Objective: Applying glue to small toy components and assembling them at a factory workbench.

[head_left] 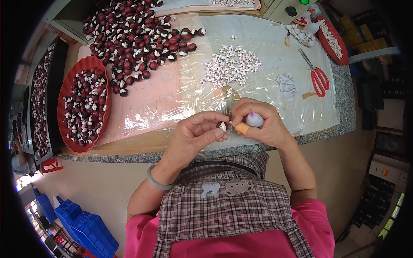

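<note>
Between the thumb and fingers of my left hand is a small round black-and-white ball. My right hand is closed around a whitish squeeze bottle with a purple tip, held in its palm. A yellow-orange cover wraps its thumb. Its thumb and index finger pinch together close to the ball; a tiny white bit seems to show there, too small to make out. Just beyond the hands lies a heap of small white pieces with dark marks. Many dark red, black and white balls spread at the far left.
A red oval tray of balls with white pieces on them stands at the left. Red-handled scissors, a crumpled white scrap and another red tray lie to the right. Clear plastic covers the table; its granite edge runs before me.
</note>
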`<state>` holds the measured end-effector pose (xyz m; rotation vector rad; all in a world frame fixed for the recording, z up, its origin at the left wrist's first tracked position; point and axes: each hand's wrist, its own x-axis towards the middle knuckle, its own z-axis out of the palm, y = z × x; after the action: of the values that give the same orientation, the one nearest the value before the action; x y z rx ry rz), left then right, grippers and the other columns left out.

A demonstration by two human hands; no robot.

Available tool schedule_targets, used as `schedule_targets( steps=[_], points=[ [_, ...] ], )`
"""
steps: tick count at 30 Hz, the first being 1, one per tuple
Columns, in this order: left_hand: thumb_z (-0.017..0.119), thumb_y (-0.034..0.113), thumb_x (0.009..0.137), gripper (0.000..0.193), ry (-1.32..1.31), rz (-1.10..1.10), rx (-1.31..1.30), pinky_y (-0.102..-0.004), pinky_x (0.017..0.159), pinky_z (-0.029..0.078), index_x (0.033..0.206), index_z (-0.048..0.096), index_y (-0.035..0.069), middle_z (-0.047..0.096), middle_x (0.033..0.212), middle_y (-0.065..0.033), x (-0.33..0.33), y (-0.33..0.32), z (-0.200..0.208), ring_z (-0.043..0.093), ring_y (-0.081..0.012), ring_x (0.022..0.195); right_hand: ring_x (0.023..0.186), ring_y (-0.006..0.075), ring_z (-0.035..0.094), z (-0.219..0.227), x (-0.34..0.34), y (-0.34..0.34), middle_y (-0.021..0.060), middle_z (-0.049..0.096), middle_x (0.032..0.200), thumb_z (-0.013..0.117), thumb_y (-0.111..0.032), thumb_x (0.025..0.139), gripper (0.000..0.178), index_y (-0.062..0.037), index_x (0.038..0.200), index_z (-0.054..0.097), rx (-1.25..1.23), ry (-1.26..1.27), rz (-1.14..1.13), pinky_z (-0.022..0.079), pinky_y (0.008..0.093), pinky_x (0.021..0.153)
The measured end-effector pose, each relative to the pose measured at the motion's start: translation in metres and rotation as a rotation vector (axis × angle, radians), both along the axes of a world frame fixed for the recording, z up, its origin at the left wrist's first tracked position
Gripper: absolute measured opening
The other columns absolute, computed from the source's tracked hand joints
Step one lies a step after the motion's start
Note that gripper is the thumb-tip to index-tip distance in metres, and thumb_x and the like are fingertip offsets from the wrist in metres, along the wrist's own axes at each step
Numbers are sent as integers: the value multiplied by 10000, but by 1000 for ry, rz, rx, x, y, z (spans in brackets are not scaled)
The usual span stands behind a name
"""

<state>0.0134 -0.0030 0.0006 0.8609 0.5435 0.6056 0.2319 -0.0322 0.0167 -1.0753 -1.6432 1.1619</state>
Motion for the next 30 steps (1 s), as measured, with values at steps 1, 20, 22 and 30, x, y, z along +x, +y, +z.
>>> schedule_targets(
  steps=[1,20,22,30],
  points=[
    [602,19,898,267,1,-1,0,-253,802,514,1161,579,-16,638,1065,-84,0,0,0,625,-121,877,773,129,593,3,-3,-1,54,603,859,634,63,750,141,-10,871,620,0,1,-1,489,260,663],
    [591,-1,892,264,-17,313,-35,-259,810,537,1154,583,-34,654,1048,-138,-12,17,-1,653,-164,885,797,169,630,9,16,-15,84,647,873,697,-24,757,181,-20,936,667,-62,-250,-379,476,271,718],
    [597,8,891,269,-7,335,-54,-253,811,539,1157,584,-31,653,1050,-144,-16,19,-1,653,-160,875,796,168,632,11,22,-20,82,649,873,701,-29,756,175,-18,928,668,-91,-266,-372,479,272,713],
    [594,-4,888,271,5,316,-51,-252,804,538,1158,588,-26,649,1052,-143,-17,18,-1,651,-160,878,781,254,647,19,14,-39,94,639,856,725,-83,757,171,-31,908,663,-12,-480,-246,519,331,692]
  ],
)
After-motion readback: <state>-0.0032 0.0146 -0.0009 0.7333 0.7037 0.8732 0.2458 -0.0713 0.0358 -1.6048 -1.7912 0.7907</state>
